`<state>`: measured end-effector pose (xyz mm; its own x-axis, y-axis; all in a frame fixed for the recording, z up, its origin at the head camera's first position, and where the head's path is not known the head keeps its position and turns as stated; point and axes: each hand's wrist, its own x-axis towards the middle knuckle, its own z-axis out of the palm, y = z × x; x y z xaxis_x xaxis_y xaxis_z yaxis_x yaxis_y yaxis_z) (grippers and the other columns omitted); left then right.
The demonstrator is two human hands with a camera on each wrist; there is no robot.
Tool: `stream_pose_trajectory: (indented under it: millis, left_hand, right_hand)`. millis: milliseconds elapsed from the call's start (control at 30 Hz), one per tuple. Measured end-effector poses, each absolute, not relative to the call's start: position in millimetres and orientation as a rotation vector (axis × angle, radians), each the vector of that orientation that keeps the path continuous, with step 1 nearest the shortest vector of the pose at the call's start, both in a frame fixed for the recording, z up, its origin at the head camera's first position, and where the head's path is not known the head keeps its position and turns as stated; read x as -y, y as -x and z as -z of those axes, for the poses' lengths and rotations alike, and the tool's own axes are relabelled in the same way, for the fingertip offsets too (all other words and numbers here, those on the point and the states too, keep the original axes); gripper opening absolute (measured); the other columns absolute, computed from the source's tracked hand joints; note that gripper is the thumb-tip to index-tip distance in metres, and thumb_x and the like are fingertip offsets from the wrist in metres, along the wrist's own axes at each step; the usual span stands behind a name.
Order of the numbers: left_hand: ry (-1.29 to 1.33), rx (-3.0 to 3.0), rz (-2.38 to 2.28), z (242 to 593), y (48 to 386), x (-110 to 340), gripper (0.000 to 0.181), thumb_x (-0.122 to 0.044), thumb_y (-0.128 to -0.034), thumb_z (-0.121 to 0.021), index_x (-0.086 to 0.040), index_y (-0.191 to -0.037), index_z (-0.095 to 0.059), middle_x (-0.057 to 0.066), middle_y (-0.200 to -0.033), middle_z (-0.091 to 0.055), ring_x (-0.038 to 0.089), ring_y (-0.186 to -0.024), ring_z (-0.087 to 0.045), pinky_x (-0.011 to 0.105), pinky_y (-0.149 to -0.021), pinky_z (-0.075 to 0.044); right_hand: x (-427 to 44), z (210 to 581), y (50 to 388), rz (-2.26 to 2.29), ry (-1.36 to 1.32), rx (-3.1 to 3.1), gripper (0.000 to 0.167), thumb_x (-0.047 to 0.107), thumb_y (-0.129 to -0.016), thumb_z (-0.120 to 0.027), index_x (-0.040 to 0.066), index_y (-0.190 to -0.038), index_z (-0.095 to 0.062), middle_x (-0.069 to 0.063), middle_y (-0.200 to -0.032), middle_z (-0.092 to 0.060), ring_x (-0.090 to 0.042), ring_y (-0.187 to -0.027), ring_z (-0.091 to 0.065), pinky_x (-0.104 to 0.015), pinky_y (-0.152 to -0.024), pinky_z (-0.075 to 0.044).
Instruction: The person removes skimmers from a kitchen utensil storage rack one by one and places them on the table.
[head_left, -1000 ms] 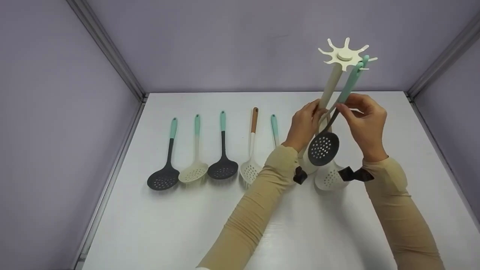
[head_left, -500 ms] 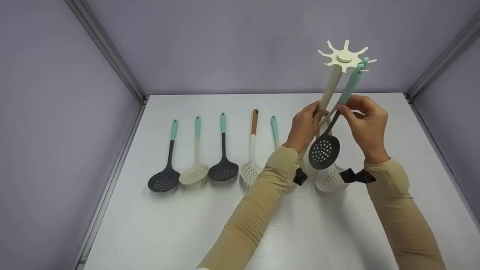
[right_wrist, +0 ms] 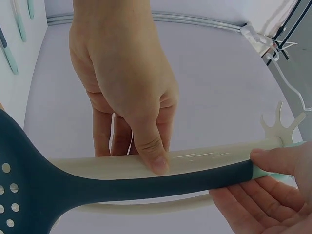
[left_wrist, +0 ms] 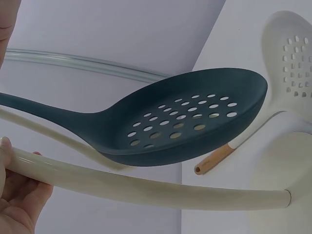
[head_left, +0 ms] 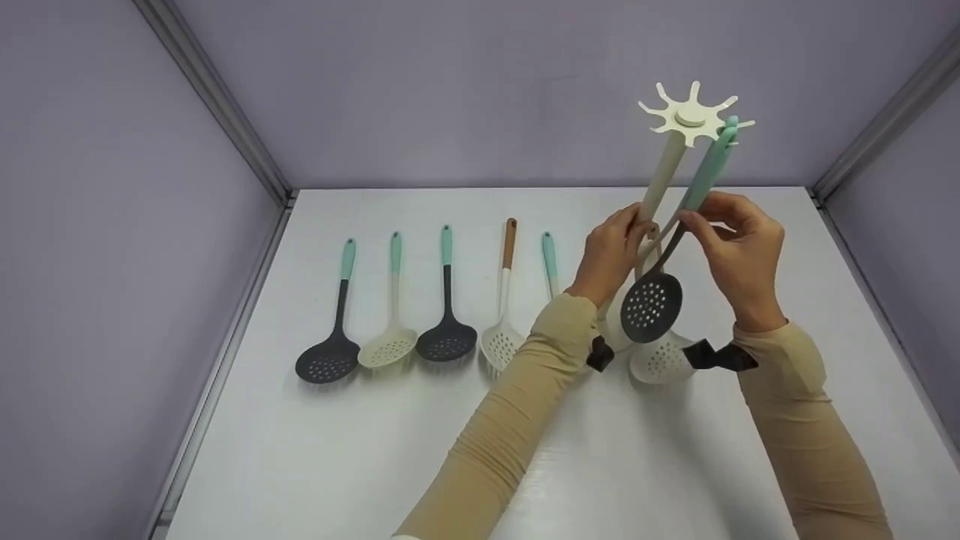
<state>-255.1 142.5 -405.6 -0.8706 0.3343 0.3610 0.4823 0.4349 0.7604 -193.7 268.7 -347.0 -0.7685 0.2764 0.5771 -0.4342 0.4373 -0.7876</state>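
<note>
My left hand (head_left: 609, 251) grips the cream pole (head_left: 664, 176) of a utensil stand, below its star-shaped hook top (head_left: 690, 112). With thumb and fingers my right hand (head_left: 742, 251) pinches a dark skimmer (head_left: 651, 306) where its mint handle (head_left: 705, 176) meets the shaft. The skimmer hangs bowl down beside the pole, its handle's end close to one hook; whether they touch I cannot tell. A second mint-handled utensil with a cream shaft is behind it, mostly hidden. In the left wrist view the skimmer's perforated bowl (left_wrist: 180, 117) lies in front of the pole (left_wrist: 146, 189).
Several skimmers lie in a row on the white table (head_left: 375, 450), among them a dark one (head_left: 330, 360), a cream one (head_left: 388, 346) and a brown-handled white one (head_left: 501, 341). Another white skimmer (head_left: 658, 364) lies near the stand. Purple-grey walls (head_left: 465, 112) enclose the table.
My right hand has shifted slightly to the right and down with the dark skimmer, whose handle end has moved slightly right. My left hand keeps its grip on the pole.
</note>
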Motion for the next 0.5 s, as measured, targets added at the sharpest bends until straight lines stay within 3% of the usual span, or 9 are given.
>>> stream_pose_trajectory:
  millis: [500]
  left_hand:
    - [0.755, 2.487, 1.377, 406.5, 256.7, -142.4, 0.029, -0.022, -0.1017, -0.046, -0.005, -0.123, -0.058, 0.005, -0.110, -0.069, 0.011, -0.104, -0.067, 0.015, -0.090, -0.054]
  right_hand:
    - [-274.8, 345.2, 186.7, -1.437, -0.134, 1.970, 0.020, -0.004, -0.082, -0.072, -0.015, -0.098, -0.067, 0.020, -0.084, -0.068, 0.005, -0.076, -0.068, -0.009, -0.069, -0.056]
